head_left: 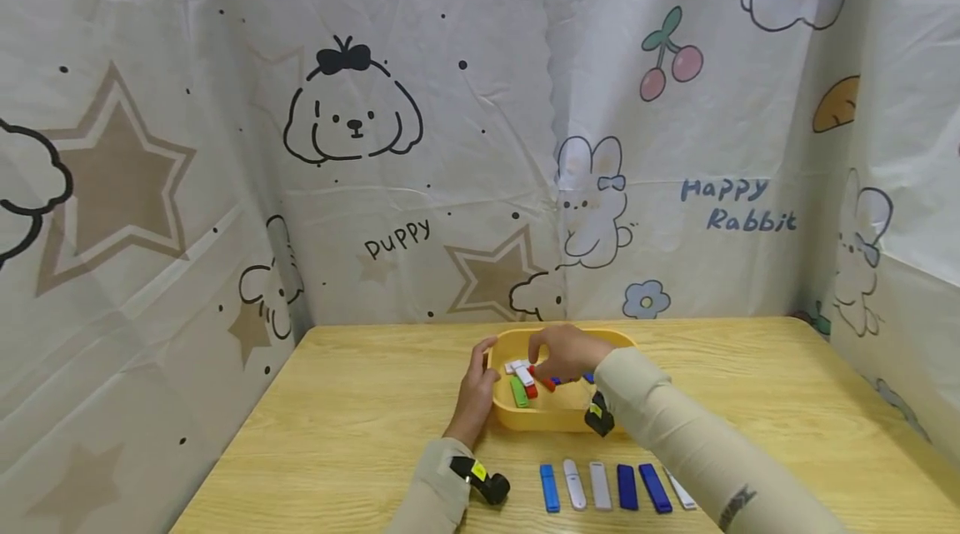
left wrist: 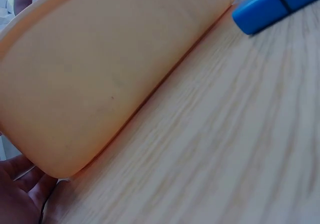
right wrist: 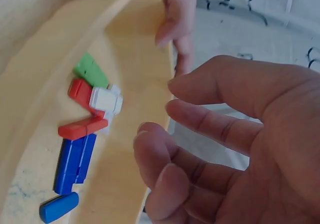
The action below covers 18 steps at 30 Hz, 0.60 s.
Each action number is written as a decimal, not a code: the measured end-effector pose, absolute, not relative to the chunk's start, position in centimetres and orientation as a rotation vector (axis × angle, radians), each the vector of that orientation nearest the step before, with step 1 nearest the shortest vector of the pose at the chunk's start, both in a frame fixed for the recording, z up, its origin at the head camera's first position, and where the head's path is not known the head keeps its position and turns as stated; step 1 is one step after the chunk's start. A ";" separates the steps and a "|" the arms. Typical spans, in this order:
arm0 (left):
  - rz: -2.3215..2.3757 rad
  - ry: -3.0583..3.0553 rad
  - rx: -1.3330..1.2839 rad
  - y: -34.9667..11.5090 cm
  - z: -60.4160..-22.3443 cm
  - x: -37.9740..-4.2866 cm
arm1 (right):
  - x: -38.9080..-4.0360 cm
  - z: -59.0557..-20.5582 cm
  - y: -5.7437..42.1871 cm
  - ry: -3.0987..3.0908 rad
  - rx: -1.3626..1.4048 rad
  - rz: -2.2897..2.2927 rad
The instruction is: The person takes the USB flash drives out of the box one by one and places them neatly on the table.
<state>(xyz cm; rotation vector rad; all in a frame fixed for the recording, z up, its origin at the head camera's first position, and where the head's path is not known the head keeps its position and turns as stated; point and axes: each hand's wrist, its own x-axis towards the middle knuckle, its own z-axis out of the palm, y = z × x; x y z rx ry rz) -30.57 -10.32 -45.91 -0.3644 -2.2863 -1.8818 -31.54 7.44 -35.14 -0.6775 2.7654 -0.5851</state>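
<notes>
Overall, a yellow plastic bin [head_left: 547,421] on a wood-grain table [head_left: 360,401] serves as the clock face in the head view. At nine o'clock the left hand [head_left: 472,392] grips its end wall, thumb over the rim and fingers outside, presumably to keep the bin from sliding. From four o'clock the right forearm reaches in, placing the right hand [head_left: 567,352] above the middle; its fingers are loosely bent, thumb and forefinger apart with nothing visible between them, a posture suited to small pieces. Inside, USB flash drives lie loose, some overlapping: a green drive [head_left: 519,391] at eight o'clock, white drives [right wrist: 105,101] near nine, red drives [right wrist: 82,127] beside them, and blue drives [right wrist: 72,164] partly covered by the right hand. Outside, from just past six round to half past four, six sticks lie side by side: light-blue stick [head_left: 550,488], rounded white stick [head_left: 574,485], grey stick [head_left: 600,486], two dark-blue sticks [head_left: 627,488], slim white stick [head_left: 681,492]. Their near-parallel spacing probably keeps each distinct.
</notes>
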 end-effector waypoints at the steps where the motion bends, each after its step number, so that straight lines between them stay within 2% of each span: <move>1: -1.878 -2.286 -0.367 -10.3 -45.9 -30.6 | -31.9 -35.3 7.4 2.772 -0.659 -0.585; 18: -1.893 -2.278 -0.338 -10.3 -45.6 -30.5 | -36.1 -38.9 7.1 2.765 -0.362 -0.623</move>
